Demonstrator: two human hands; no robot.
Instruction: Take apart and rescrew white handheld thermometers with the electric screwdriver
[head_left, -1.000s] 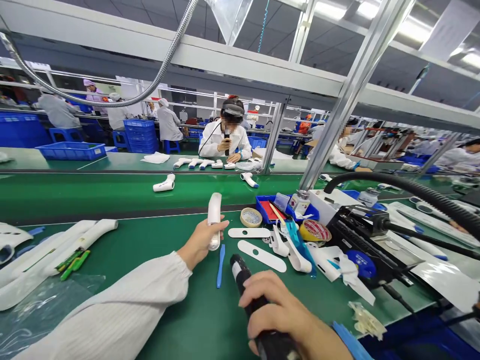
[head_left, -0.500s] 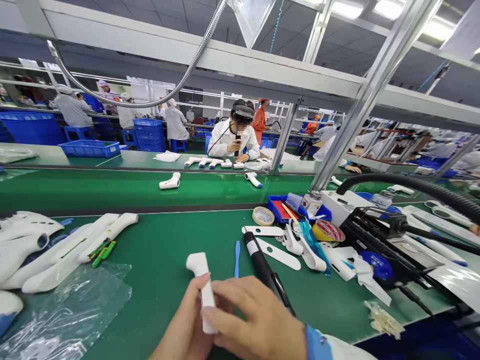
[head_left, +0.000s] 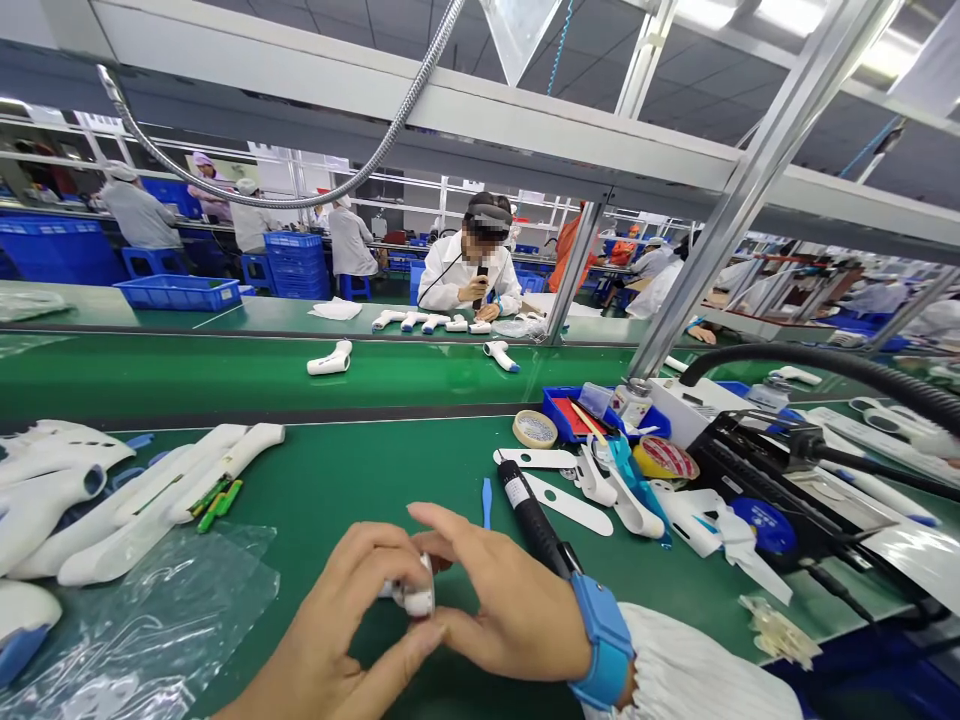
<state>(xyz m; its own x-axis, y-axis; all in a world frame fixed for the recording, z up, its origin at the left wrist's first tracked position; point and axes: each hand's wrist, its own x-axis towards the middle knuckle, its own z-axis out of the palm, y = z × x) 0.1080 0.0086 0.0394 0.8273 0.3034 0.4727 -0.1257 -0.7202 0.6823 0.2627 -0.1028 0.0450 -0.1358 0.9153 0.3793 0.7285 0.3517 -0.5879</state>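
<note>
Two hands: left hand [head_left: 337, 600] and right hand [head_left: 510, 590] meet at 6 o'clock, above the green bench mat [head_left: 360, 470]; a blue wrist strap [head_left: 604, 640] circles the right wrist.
Grip: both hands are closed together, clamped on a small white plastic housing [head_left: 417, 598].
Housing: between the hands, mostly hidden by the fingers.
Nearest: a black electric screwdriver [head_left: 529, 520] lies just beside the right hand at 1 o'clock; a blue pry tool [head_left: 487, 502] lies at 12 o'clock.
Left: white thermometer housings [head_left: 172, 500] and a clear plastic bag [head_left: 142, 610] at 9 o'clock.
Right: a blue tray [head_left: 570, 420] and a yellow tape roll [head_left: 664, 459] at 2 o'clock.
Across: a co-worker [head_left: 471, 270] in a white coat at 12 o'clock, beyond the belt.
</note>
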